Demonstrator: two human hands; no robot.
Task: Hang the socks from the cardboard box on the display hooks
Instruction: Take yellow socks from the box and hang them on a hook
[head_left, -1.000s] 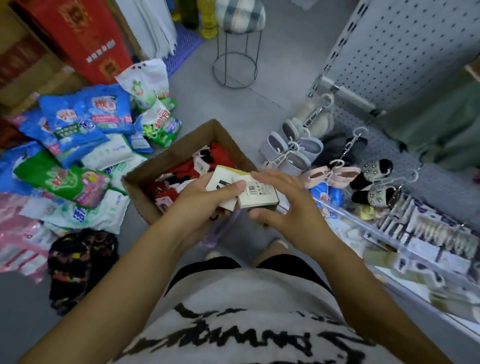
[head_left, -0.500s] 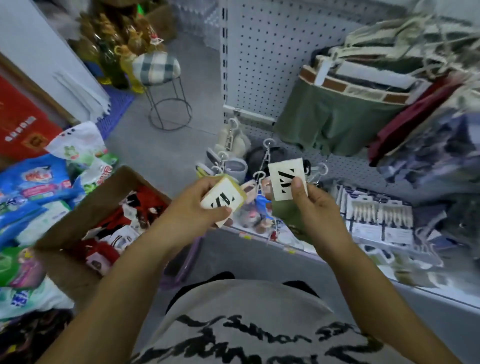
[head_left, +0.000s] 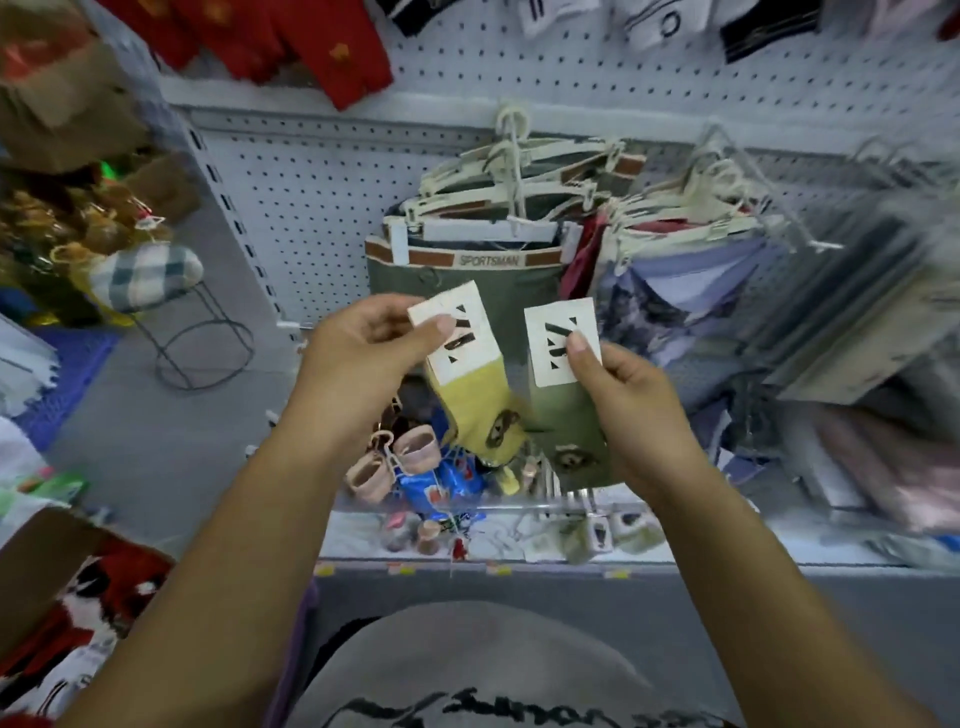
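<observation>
While the pegboard wall (head_left: 322, 208) stands in front and the cardboard box (head_left: 36, 561) sits low on the left, two hands are held up side by side. The left hand (head_left: 358, 358) pinches the yellow socks (head_left: 475, 400) by their paper tag, and the right hand (head_left: 634, 410) pinches the green socks (head_left: 563, 415) the same way.

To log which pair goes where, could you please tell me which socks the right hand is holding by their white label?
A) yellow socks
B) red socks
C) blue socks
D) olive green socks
D: the right hand pinches the white label of the olive green socks, while the left hand holds the yellow socks.
</observation>
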